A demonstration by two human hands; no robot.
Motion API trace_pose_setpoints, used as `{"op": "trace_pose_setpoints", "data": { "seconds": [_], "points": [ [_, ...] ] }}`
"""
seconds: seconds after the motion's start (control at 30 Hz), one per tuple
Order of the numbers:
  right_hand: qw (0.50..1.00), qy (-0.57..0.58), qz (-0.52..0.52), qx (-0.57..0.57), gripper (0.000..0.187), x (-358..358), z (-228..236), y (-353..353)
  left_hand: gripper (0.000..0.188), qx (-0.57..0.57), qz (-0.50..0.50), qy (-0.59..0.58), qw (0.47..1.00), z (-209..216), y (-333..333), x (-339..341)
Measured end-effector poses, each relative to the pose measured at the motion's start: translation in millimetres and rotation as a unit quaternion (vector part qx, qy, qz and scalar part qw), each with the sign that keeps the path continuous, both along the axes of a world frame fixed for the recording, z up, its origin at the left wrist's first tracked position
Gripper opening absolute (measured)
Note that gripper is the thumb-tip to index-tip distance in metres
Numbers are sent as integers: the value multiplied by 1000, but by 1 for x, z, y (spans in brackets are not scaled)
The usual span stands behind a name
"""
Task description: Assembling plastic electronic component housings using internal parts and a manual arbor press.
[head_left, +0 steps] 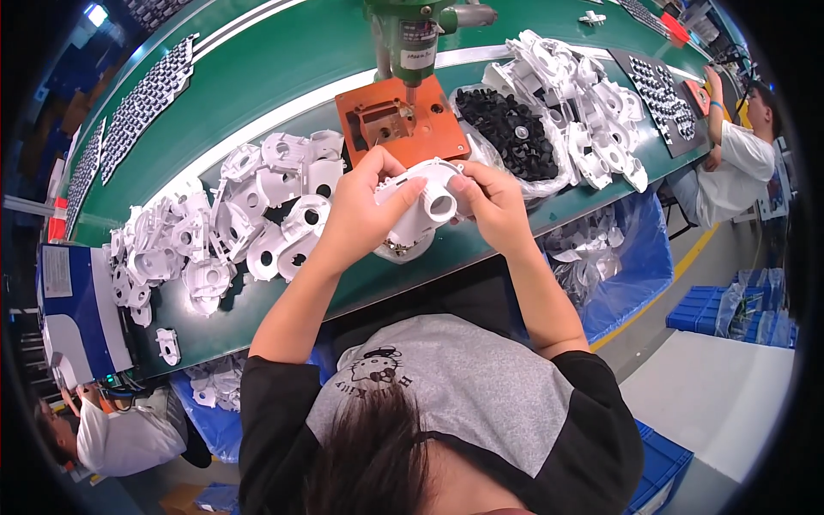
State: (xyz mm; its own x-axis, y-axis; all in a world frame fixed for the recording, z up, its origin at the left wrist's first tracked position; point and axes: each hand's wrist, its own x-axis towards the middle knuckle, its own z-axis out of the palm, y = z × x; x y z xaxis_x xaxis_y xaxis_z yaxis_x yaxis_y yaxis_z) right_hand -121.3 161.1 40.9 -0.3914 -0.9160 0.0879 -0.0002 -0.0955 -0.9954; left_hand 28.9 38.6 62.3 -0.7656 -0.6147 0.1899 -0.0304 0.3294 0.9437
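Note:
Between my two hands is a white plastic housing (412, 206) with a short round spout that faces me. My left hand (367, 206) is closed on its left side, thumb lying along the top by the spout. On the other side my right hand (495, 202) grips it, fingers bent near the spout's edge. Just beyond the housing sits an orange metal fixture (365, 101), under the spindle of a green press (418, 51). Below the housing, a small clear bag or shiny part (402, 251) shows partly; I cannot make out which.
Piles of white plastic housings (287, 159) lie left on the green bench (249, 322), with more white housings (592, 103) at right. A bag-lined tray of black parts (506, 129) stands right of the fixture. Blue lined bins (644, 266) flank me; co-workers (745, 163) sit at both sides.

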Motion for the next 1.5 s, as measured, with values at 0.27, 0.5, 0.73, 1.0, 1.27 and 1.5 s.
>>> {"op": "trace_pose_setpoints", "data": {
  "seconds": [0.27, 0.5, 0.73, 1.0, 1.27, 1.5],
  "points": [
    [994, -77, 77, 15, 28, 3, -6, 3, 21, 117, -43, 113, 986, -14, -7, 1],
    [992, -86, 88, -18, 36, 5, 4, 6, 31, 180, -131, 139, 965, -12, -1, 9],
    [997, 21, 70, -32, 32, 1, 10, 8, 28, 142, -80, 66, 984, -2, 13, 26],
    [999, -21, 25, 20, 22, 5, 14, 1, 31, 108, -13, 70, 992, -11, 9, 14],
    [983, -138, -6, 118, 31, -7, -5, -29, 34, -554, 6, -52, 831, -9, -8, 12],
    [929, 285, -234, 15, 21, -64, -5, -17, 14, -560, -27, -57, 826, -9, -54, -16]
  ]
}}
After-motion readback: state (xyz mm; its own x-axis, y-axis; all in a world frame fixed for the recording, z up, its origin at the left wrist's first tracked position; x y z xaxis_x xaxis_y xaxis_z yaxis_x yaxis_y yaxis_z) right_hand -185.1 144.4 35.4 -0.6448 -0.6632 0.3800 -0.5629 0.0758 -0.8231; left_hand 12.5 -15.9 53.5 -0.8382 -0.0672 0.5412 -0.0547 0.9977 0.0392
